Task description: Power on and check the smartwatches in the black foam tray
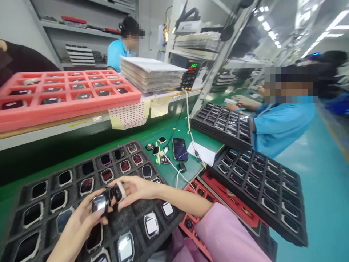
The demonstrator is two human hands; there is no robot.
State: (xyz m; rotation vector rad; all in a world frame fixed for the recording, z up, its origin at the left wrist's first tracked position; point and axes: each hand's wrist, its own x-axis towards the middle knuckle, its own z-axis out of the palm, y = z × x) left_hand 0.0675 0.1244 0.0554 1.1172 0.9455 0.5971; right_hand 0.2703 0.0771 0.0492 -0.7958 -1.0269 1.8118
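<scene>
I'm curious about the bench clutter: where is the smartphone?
In the head view, the smartphone lies just right of centre on the green benchtop, left of the white paper.

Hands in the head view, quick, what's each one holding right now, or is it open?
Left hand: closed, holding a shiny-faced watch.
Right hand: closed, holding a pale-edged watch.

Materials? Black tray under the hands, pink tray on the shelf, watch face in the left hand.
Black tray: likely foam; matte, grainy surface.
Pink tray: probably foam too; dull, thick walls with soft edges.
Watch face: glossy, glass or clear plastic; bright reflection.
</scene>
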